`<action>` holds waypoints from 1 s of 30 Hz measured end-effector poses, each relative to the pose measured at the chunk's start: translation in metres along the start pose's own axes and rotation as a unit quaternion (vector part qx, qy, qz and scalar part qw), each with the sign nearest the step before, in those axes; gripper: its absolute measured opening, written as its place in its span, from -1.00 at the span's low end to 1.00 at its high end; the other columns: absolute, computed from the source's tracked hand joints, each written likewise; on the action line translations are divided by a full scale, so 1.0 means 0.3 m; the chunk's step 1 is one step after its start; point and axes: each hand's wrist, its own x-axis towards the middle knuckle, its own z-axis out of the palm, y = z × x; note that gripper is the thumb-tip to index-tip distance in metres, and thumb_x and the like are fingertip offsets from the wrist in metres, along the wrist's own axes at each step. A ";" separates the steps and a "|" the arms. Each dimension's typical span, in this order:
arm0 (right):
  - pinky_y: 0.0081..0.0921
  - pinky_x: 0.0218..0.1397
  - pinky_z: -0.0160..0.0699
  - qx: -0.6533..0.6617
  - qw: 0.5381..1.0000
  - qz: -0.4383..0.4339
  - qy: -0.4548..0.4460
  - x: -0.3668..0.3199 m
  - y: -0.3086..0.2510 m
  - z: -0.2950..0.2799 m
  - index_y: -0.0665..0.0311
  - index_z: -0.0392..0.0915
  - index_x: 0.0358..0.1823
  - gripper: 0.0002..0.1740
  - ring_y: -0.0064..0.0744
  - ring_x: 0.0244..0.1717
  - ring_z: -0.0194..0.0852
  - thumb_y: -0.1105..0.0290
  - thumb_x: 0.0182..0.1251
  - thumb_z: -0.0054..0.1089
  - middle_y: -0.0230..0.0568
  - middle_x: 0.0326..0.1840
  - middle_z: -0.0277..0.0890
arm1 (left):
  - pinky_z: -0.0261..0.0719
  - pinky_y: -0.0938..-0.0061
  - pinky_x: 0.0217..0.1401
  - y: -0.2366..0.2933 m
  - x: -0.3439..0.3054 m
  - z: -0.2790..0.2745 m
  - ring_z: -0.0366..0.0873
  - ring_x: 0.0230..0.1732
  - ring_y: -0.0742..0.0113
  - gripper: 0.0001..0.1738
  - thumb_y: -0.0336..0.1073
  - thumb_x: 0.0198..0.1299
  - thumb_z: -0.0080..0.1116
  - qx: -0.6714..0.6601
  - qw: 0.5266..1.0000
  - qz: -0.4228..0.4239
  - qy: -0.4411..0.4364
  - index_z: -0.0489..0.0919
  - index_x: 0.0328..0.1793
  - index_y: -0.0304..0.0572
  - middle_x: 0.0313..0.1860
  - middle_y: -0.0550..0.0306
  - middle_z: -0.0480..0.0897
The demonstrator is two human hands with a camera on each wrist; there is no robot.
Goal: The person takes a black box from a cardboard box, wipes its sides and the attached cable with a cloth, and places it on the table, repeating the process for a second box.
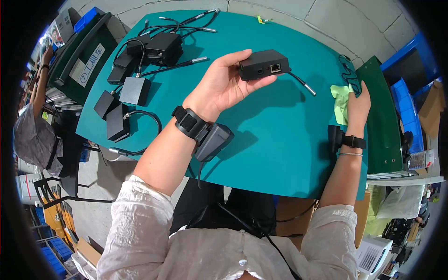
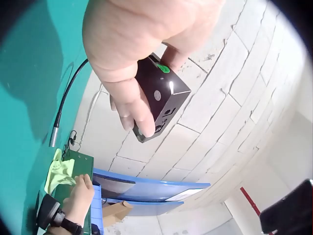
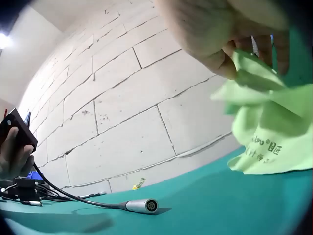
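My left hand (image 1: 219, 86) grips a small black box (image 1: 264, 65) above the table, fingers and thumb around its sides. A network socket and a round jack show on the face toward me. From the box a black cable with a silver round connector (image 3: 143, 205) hangs to the right. At the table's right edge, my right hand (image 1: 358, 106) pinches a light green cloth (image 1: 341, 103), which has dark handwriting on it in the right wrist view. A green sticker (image 2: 163, 68) marks the box's underside in the left wrist view.
Several black boxes (image 1: 135, 90) with cables crowd the left of the green table (image 1: 280, 154). A thin black cable (image 1: 347, 72) lies behind the cloth, beside a green bin (image 1: 380, 116). A yellow tag (image 1: 261, 19) sits near the wall. Another person (image 1: 37, 126) is at far left.
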 end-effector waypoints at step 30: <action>-0.59 -0.26 0.40 0.800 0.501 0.074 -0.323 -0.136 -0.362 -0.088 0.38 0.44 0.02 -0.61 -0.52 -0.31 0.35 0.17 0.53 -0.16 -0.06 -0.03 0.51 | 0.50 0.53 0.06 -0.038 -0.008 -0.001 0.55 -0.04 0.44 -0.53 -0.34 0.08 0.32 0.442 0.891 -0.075 -0.073 0.49 0.12 -0.34 -0.06 0.14 0.60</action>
